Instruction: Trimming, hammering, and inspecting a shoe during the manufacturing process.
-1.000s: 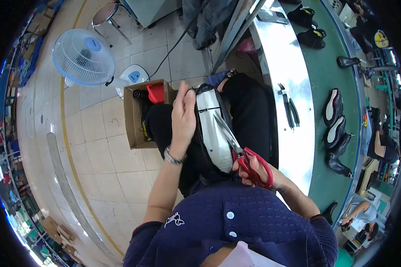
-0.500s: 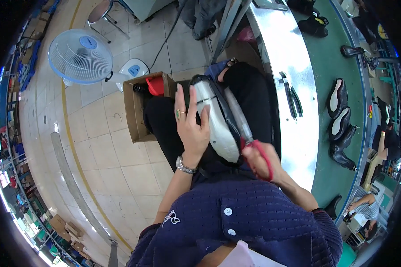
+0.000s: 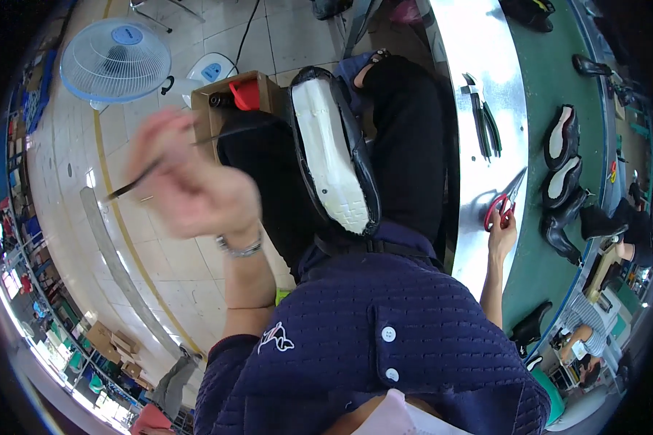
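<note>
On my lap lies a black shoe, bottom up, its pale underside showing and dark leather around the edge. My left hand, smeared by motion, is raised to the left of the shoe. A thin black strip runs from beside the shoe to these fingers, its loose end sticking out past them. Whether the strip is still joined to the shoe, I cannot tell. Over at the metal bench my right hand is closed on the red handles of scissors, whose blades point away from me on the bench top.
Black-handled pliers lie farther up the metal bench. Several black shoes stand on the green surface beyond it. Left of my legs are a cardboard box with a red object inside and a standing fan.
My left hand has left the shoe and swung left with the black strip. My right hand has carried the scissors from the shoe to the bench. The shoe's pale underside now faces up more fully.
</note>
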The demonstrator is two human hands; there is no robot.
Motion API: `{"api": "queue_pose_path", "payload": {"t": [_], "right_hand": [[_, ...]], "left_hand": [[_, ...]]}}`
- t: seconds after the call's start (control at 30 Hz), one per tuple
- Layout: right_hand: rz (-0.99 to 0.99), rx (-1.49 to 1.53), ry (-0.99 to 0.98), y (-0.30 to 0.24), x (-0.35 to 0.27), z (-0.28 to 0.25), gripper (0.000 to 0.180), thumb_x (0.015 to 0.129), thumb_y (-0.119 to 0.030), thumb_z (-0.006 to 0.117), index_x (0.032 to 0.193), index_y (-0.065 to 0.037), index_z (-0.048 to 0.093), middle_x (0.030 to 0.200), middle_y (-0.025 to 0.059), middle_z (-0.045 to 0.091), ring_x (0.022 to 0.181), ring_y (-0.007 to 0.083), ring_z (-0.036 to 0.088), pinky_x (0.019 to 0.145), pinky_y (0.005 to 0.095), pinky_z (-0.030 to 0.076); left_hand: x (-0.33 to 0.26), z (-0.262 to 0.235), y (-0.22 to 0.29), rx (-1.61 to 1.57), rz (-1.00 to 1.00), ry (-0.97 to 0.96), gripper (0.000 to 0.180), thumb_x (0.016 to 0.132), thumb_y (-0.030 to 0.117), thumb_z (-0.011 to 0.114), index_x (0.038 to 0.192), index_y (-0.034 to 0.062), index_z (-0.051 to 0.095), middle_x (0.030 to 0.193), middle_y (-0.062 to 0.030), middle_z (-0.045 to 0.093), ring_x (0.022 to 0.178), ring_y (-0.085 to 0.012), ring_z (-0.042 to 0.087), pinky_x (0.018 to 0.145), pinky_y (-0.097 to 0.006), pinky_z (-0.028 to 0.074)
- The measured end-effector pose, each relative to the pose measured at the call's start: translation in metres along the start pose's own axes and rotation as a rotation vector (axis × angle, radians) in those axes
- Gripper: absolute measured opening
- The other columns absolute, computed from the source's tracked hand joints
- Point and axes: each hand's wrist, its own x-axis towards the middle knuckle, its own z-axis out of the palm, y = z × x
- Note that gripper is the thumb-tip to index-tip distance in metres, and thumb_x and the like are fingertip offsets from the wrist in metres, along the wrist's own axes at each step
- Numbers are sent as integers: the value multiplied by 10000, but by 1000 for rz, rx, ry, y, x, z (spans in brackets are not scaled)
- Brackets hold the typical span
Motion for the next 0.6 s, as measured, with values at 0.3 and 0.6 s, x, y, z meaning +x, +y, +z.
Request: {"api": "queue_pose_path", "payload": {"t": [0.3, 0.6], "right_hand": [[-171, 349, 337, -58, 21, 12, 375, 880, -198, 686, 1155, 42, 601, 1064, 147, 581, 922, 204, 580, 782, 303, 523], [-438, 125, 299, -152, 73, 56, 554, 815, -292, 712, 1273, -25, 550, 1226, 227, 545, 1131, 392, 526, 996, 446, 406]], "left_hand": [[-43, -51, -165, 512, -349, -434, 352, 981, 217, 558, 1180, -71, 597, 1260, -184, 557, 952, -197, 600, 781, -313, 500], [-113, -18, -46, -82, -4, -749, 606, 1003, 382, 376, 1502, 61, 248, 1544, -188, 251, 1444, -329, 200, 1160, -463, 143]]}}
